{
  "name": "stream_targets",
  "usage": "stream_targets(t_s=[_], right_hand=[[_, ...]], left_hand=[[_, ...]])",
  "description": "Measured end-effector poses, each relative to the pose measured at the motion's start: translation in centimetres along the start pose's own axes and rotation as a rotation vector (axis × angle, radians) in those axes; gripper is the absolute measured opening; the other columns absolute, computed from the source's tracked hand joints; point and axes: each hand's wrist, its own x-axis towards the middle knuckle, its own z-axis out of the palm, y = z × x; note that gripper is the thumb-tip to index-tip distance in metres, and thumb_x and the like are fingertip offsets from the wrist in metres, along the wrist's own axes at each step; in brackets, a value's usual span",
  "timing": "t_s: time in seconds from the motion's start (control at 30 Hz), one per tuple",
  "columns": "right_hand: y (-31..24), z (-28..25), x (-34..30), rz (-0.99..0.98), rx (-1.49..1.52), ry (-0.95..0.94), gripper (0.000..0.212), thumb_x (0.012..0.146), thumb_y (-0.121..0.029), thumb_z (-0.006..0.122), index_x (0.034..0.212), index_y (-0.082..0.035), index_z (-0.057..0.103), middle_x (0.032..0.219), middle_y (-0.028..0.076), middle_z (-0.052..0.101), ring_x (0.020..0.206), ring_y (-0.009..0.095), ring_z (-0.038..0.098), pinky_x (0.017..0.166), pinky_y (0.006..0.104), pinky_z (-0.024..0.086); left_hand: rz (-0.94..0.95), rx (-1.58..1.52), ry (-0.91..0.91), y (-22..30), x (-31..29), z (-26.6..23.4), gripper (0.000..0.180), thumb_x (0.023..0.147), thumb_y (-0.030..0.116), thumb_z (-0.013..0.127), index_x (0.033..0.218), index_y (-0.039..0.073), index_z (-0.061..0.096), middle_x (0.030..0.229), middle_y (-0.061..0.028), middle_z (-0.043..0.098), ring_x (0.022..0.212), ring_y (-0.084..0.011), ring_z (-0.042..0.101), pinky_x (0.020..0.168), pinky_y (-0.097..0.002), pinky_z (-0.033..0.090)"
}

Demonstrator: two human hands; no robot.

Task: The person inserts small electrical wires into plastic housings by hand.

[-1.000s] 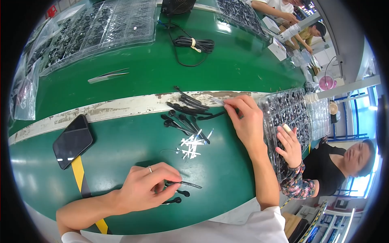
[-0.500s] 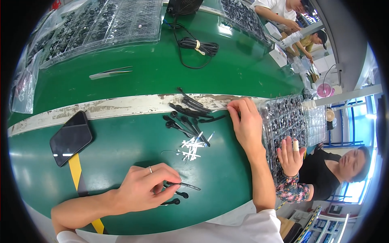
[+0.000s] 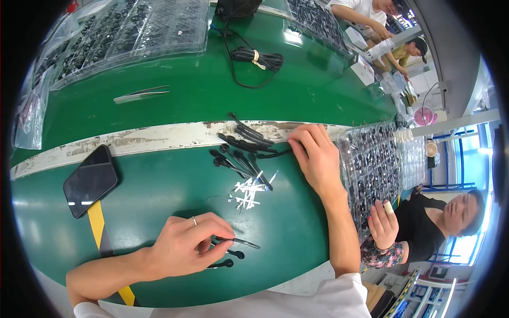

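Observation:
My left hand (image 3: 193, 241) is closed in a pinch at the lower middle of the green table. Between thumb and index finger it holds a thin, dark curved strip (image 3: 246, 243). Two black pieces with round ends (image 3: 228, 263) lie just under that hand, partly covered by it. My right hand (image 3: 318, 161) is at the right end of a pile of black curved strips (image 3: 249, 137), its fingers bent and close together. One black strip (image 3: 274, 154) reaches its thumb; whatever is between the fingertips is hidden. Black round-headed pieces (image 3: 236, 161) lie left of it.
Small white slips (image 3: 248, 192) lie between my hands. A phone (image 3: 91, 180) rests at left, tweezers (image 3: 142, 94) and a coiled black cable (image 3: 257, 58) farther back. Clear trays of dark parts stand at far left (image 3: 127, 40) and right (image 3: 371, 169). A co-worker's hand (image 3: 383, 228) is beside the right tray.
My right hand has shifted left to the end of a black strip. My left hand keeps its pinch, nearly still. The co-worker's hand has moved slightly down.

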Motion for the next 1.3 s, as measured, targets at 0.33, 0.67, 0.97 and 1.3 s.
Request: stream_targets(t_s=[0.33,0.67,0.97,1.3], right_hand=[[0.9,0.6,-0.3,0.134,-0.061,0.005,0.012,0.084,-0.001,0.069,0.091,-0.005,0.059,0.089,0.007,0.06,0.081,0.027,0.06,0.065,0.0374,0.052],[1.2,0.1,-0.9,0.311,0.192,0.1,0.017,0.085,0.008,0.066,0.097,-0.001,0.059,0.088,0.01,0.064,0.072,0.022,0.064,0.067,0.0324,0.052],[1.0,0.0,-1.1,0.326,0.273,0.063,0.014,0.086,0.004,0.07,0.099,-0.002,0.071,0.09,0.01,0.069,0.072,0.021,0.065,0.068,0.0308,0.053],[1.1,-0.2,-0.8,0.328,0.246,0.034,0.014,0.088,0.002,0.07,0.101,-0.002,0.073,0.093,0.009,0.07,0.072,0.019,0.063,0.067,0.0285,0.052]], left_hand=[[0.028,0.009,-0.035,-0.2,0.1,0.0,0.021,0.079,-0.006,0.077,0.094,0.004,0.065,0.094,-0.0067,0.072,0.05,-0.0049,0.058,0.041,-0.0192,0.042],[-0.021,-0.006,-0.003,-0.2,0.1,0.4,0.015,0.082,0.001,0.076,0.088,0.007,0.063,0.091,0.001,0.07,0.044,-0.0072,0.047,0.041,-0.0234,0.035],[-0.02,0.005,-0.02,-0.3,-0.1,0.1,0.015,0.082,0.002,0.076,0.088,0.007,0.063,0.091,0.0012,0.07,0.044,-0.0075,0.047,0.042,-0.0237,0.036],[-0.017,0.013,-0.029,-0.1,0.3,0.2,0.015,0.082,0.002,0.076,0.088,0.007,0.063,0.091,0.0011,0.07,0.044,-0.0077,0.047,0.042,-0.0238,0.037]])
